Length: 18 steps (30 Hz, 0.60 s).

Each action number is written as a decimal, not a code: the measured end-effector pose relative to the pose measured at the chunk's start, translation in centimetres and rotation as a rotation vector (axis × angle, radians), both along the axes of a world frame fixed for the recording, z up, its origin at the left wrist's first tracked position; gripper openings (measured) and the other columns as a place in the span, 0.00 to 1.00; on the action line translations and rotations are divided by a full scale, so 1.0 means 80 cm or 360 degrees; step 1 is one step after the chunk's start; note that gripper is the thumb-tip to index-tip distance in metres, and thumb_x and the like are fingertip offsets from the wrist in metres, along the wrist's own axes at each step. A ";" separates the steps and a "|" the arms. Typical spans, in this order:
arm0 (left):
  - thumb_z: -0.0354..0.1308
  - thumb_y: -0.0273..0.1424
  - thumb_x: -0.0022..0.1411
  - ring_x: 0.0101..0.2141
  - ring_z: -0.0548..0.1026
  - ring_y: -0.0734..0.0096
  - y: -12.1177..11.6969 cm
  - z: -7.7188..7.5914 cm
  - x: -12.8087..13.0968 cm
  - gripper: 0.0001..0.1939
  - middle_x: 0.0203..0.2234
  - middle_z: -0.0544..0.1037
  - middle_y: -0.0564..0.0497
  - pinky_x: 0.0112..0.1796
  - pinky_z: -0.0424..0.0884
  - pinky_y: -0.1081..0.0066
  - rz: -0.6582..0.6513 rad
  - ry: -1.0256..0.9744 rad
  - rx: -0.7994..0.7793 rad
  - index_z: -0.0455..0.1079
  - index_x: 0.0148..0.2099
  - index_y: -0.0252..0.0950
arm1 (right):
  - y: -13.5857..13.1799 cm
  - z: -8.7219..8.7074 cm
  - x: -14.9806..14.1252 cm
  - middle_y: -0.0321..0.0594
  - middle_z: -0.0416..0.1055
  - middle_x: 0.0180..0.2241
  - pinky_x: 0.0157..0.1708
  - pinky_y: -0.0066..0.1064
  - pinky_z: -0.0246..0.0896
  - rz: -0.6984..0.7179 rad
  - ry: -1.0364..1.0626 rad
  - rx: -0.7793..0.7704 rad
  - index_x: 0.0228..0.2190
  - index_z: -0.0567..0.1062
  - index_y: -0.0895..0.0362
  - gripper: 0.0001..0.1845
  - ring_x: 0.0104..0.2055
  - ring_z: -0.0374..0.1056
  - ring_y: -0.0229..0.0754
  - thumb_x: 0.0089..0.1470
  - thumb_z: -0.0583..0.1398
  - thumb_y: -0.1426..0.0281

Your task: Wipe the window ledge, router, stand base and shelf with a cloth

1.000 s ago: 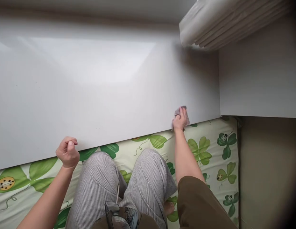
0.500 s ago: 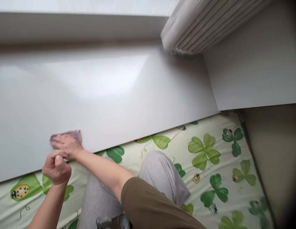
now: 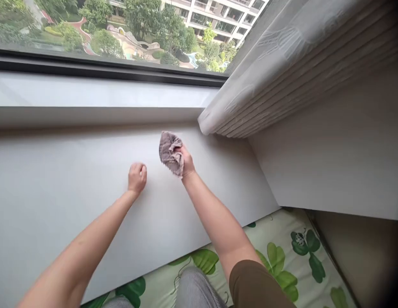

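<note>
The person leans out over a white window sill (image 3: 48, 201), with the right hand (image 3: 188, 164) near the middle of the view, gripping a crumpled mauve-grey cloth (image 3: 170, 154). The left hand (image 3: 137, 178), just left of it, is closed in a fist with nothing visible inside, its knuckles apparently on the sill. The soft clover-print cushion (image 3: 276, 244) at 5 o'clock could shift under that weight and pitch the person toward the window glass (image 3: 122, 30) at 12 o'clock. The cloth's frayed edge could snag the pleated curtain (image 3: 298, 72) at 1 o'clock. No container shows.
</note>
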<state>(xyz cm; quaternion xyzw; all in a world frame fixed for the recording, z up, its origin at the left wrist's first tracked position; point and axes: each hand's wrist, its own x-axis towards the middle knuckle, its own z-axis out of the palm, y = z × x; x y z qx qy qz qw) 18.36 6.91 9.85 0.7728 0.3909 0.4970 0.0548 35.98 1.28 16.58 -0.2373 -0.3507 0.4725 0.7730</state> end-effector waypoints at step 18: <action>0.45 0.42 0.64 0.46 0.67 0.45 0.131 0.043 0.139 0.21 0.44 0.71 0.35 0.45 0.61 0.51 0.1098 0.0618 -0.0540 0.70 0.43 0.32 | 0.160 0.126 0.416 0.39 0.69 0.40 0.41 0.38 0.72 -0.1989 -0.0214 -0.0345 0.48 0.64 0.52 0.22 0.39 0.72 0.39 0.50 0.47 0.71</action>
